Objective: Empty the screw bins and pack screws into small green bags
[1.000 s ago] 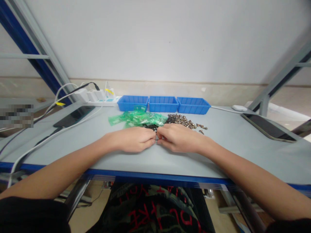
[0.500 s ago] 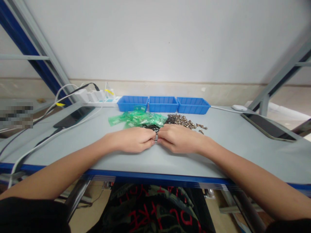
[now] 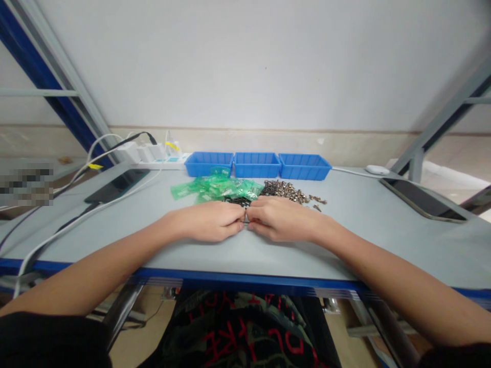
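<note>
My left hand (image 3: 213, 221) and my right hand (image 3: 286, 219) meet low over the grey table, both closed with fingertips pinched. Between them shows a thin dark piece (image 3: 246, 223), too small to name and mostly covered by the fingers. Just beyond my left hand lies a heap of green plastic packets (image 3: 215, 188). Dark thin metal pieces (image 3: 238, 201) spread out behind the fingertips. A pile of shiny brass-coloured and dark screw-like parts (image 3: 289, 191) sits behind my right hand.
Three blue bins (image 3: 257, 166) stand in a row near the wall. To the left are a phone (image 3: 117, 185), a white power strip (image 3: 164, 162) and loose cables. On the right lie another phone (image 3: 420, 199) and a white case (image 3: 378, 169). The table has a blue front edge (image 3: 245, 282).
My right hand has shifted slightly left, narrowing the gap to my left hand. The left hand and the piles look the same.
</note>
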The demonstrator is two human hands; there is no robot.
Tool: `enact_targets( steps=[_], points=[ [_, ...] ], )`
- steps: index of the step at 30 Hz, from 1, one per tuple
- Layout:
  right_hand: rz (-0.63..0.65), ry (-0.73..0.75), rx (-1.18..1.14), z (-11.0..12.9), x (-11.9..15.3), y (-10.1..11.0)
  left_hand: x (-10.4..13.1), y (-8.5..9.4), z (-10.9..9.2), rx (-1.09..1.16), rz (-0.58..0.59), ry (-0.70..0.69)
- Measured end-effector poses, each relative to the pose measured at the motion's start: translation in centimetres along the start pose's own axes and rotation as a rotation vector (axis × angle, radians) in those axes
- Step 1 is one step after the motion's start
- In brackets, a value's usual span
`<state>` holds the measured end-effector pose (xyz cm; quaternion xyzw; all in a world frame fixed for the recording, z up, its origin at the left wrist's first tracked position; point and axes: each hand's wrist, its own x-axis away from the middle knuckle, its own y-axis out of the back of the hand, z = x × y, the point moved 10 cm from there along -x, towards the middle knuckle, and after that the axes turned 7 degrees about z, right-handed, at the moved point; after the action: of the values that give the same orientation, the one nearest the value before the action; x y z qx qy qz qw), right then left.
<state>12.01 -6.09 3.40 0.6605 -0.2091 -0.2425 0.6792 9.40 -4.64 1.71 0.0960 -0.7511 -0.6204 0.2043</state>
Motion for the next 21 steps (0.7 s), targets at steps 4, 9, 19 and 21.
enact_targets(
  steps=[4,9,19,21],
  points=[
    [0.004,-0.005,0.001,-0.08,-0.05,-0.05,0.0,0.02,-0.05,0.002,-0.002,-0.003],
    [0.01,-0.008,0.011,-0.21,0.06,-0.14,0.05,-0.01,0.03,0.013,0.008,0.012],
    [0.026,-0.031,0.018,-0.13,-0.04,-0.1,0.04,0.06,0.01,0.012,0.006,0.009],
    [0.023,-0.03,0.017,-0.12,-0.02,-0.12,0.06,0.08,-0.02,0.008,0.006,0.008]
  ],
)
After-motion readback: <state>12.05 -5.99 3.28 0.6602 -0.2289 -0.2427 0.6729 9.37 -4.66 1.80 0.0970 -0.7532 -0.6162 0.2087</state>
